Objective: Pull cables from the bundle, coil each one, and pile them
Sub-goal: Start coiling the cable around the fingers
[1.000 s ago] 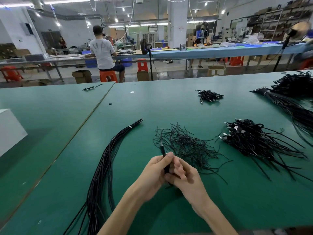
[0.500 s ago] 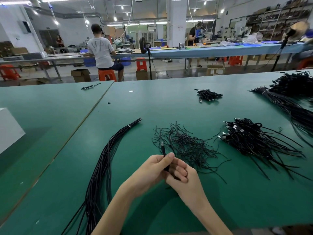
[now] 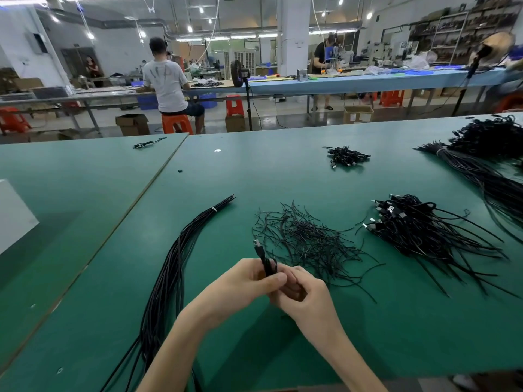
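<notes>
My left hand [image 3: 243,281] and my right hand [image 3: 304,298] meet at the table's near middle, both gripping a folded black cable [image 3: 264,258] whose plug end sticks up above my left thumb. The long bundle of black cables [image 3: 169,278], tied with a white band near its far tip, lies to the left of my hands and runs toward me. A pile of coiled cables [image 3: 418,227] with plugs sits to the right. Between them lies a loose heap of thin black ties [image 3: 308,241].
The green table [image 3: 283,171] joins a second one along a seam on the left. A small cable pile [image 3: 346,157] lies farther back, and another bundle and heap [image 3: 489,154] at the far right. A white box [image 3: 14,216] sits at the left edge. People work at benches behind.
My hands have stayed in the same spot, working the cable. The cable now stands a little higher above my left thumb, with a folded loop showing beside the plug.
</notes>
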Tool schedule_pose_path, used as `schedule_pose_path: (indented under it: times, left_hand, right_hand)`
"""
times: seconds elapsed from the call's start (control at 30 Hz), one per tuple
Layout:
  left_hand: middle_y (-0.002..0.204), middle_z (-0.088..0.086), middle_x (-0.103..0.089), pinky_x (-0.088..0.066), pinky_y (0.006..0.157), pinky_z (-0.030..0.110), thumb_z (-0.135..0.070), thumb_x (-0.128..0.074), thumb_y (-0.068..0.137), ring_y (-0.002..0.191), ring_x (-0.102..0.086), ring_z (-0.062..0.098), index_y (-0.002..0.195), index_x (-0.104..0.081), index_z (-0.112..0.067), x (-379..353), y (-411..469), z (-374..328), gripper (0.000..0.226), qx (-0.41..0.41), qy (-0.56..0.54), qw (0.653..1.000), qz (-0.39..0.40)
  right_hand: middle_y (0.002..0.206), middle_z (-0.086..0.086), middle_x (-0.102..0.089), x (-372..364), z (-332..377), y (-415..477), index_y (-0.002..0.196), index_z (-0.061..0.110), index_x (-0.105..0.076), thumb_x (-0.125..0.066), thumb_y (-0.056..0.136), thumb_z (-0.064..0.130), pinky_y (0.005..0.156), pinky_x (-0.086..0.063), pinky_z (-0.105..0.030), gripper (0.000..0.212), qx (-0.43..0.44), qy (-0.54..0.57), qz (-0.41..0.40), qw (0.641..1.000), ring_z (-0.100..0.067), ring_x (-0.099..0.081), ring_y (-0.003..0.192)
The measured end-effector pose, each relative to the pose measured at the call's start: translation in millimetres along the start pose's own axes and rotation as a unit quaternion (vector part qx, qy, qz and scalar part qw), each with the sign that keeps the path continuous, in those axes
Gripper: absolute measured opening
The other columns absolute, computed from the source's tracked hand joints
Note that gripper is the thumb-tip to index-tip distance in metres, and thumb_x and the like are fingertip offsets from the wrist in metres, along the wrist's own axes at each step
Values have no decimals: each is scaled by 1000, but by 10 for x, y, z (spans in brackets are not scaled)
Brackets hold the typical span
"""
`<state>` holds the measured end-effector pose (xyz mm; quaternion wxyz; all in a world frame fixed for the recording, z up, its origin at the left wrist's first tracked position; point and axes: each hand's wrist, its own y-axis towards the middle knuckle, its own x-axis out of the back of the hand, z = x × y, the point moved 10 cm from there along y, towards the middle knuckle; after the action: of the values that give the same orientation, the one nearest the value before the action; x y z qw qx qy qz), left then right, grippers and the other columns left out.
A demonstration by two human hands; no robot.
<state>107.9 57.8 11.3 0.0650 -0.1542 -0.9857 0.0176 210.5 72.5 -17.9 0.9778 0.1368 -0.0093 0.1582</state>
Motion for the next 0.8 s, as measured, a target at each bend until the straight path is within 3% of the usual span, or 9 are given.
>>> schedule_pose_path:
  times: [0.1, 0.23, 0.43, 0.6, 0.7, 0.8]
  left_hand:
    - [102, 10, -79, -52, 104, 48, -8, -65, 100, 105, -73, 30, 102, -77, -7, 65, 0, -39, 13, -37, 37, 995, -80]
    - [95, -1, -79, -56, 96, 48, -10, -64, 101, 96, -75, 20, 96, -78, -19, 43, 3, -36, 17, -79, 116, 978, -151]
    - [96, 5, -76, -55, 95, 46, -4, -55, 104, 96, -71, 24, 97, -70, -6, -6, 36, -88, 17, -92, 111, 982, -122]
    - [102, 5, -79, -56, 89, 27, -9, -60, 100, 100, -73, 22, 102, -77, -7, -36, -5, -111, 18, -113, 64, 988, -80]
    - [101, 9, -79, -57, 92, 33, -16, -66, 95, 101, -74, 28, 102, -79, -6, 1, 5, -81, 18, -115, 35, 990, -72]
    - [100, 14, -79, -57, 95, 40, -19, -73, 91, 99, -75, 31, 99, -81, -8, 63, 26, -32, 17, -102, -1, 992, -79]
  right_hand:
    - [108, 0, -72, 13, 13, 16, 118, 38, -75, -74, 86, 13, 92, -59, -37, 40, 5, 32, -8, 999, -19, -72, 103]
    - [113, -3, -72, 59, -14, 18, 120, 36, -75, -73, 88, 8, 96, -59, -41, 42, -3, 68, -23, 997, -19, -72, 109]
    - [111, 3, -69, 76, -21, 23, 118, 40, -75, -76, 91, 13, 92, -60, -40, 39, -3, 73, -39, 997, -20, -72, 108]
    - [117, -5, -68, 52, -14, 22, 129, 36, -70, -76, 80, 31, 95, -57, -33, 50, -6, 99, -17, 995, -20, -70, 112]
    - [111, 0, -66, 37, -9, 17, 129, 38, -70, -74, 77, 27, 90, -55, -26, 53, -1, 77, -6, 997, -16, -69, 104]
    - [104, 5, -65, 24, -45, 22, 127, 35, -72, -70, 80, 11, 85, -52, -21, 53, -10, 81, -3, 997, -7, -67, 94]
